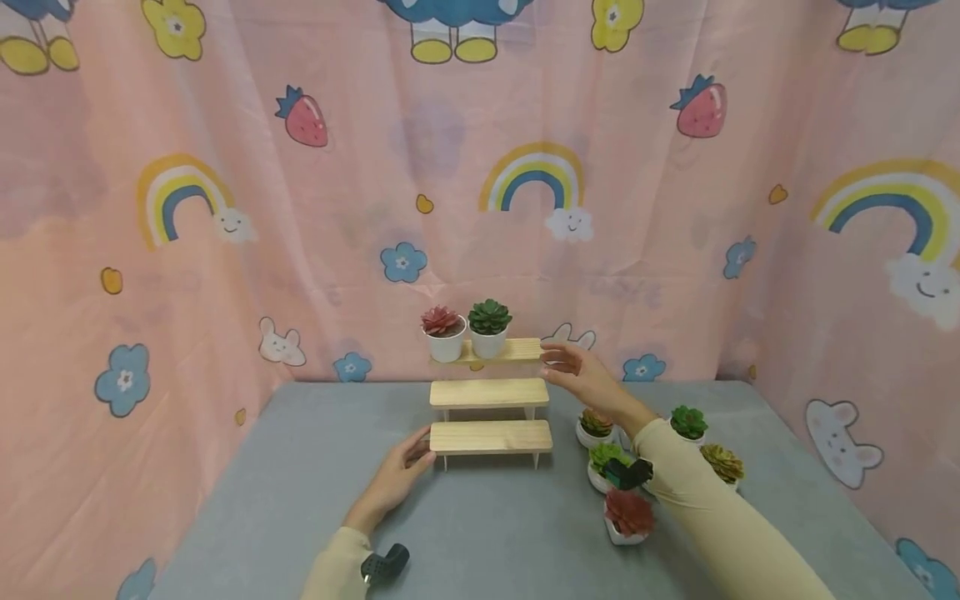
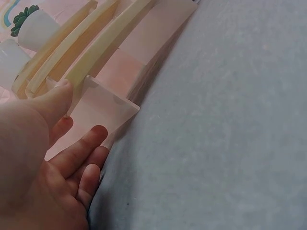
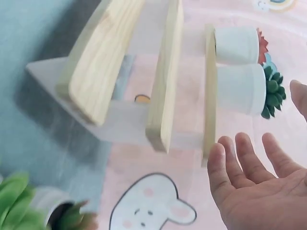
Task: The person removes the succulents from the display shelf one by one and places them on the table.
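One white-potted red succulent, one white-potted green succulent, atop a three-tier pale-wood stand;
right hand beside it, fingers spread; left hand touching the bottom tier, fingers loose; best steadied lightly, evenly.

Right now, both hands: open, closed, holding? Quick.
Left hand: open, relaxed fingers at the left end of the bottom shelf.
Right hand: open, holding nothing, at the right end of the top shelf.

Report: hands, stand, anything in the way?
Left hand at left end of bottom shelf; right hand by right end of top shelf. Stand: red succulent, green succulent up top. Right sleeve partly hides tabletop plants.
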Demonstrator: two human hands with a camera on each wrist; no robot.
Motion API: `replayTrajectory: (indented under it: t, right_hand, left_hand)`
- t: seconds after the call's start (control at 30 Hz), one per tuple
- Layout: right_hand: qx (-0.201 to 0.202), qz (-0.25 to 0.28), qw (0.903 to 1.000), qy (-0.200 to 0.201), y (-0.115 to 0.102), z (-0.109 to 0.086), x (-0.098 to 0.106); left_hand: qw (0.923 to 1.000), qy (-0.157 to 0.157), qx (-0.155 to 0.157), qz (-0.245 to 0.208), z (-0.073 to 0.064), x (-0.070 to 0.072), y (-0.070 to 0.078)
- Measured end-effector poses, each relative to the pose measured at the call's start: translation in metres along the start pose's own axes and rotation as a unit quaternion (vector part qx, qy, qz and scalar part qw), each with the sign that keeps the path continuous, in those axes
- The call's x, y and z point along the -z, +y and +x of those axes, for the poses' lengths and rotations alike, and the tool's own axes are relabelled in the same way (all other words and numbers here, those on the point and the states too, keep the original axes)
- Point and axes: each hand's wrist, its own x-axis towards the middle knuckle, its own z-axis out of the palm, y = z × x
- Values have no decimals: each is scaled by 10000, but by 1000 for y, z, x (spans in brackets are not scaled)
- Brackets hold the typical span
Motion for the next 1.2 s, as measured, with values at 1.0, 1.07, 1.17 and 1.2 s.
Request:
replayTrajectory:
  t: [1.0,1.07,1.17,1.2]
  right_hand:
    - [-545,1357,9858,829,-25,85,-49]
    - [-530,1425,9849,826,-24,88,-51]
    - [-519,1507,9835,852,-22,91,-54]
    - [-525,1498,9835,863,-22,92,-55]
  left_hand:
    - [9999,-40,-20,-156,1,-2,1]
    - [9999,-6,-26,-163,1,-2,1]
    - [9999,34,-19,-131,1,-1,0]
    - [9999,44,-11,-124,1,-1,0]
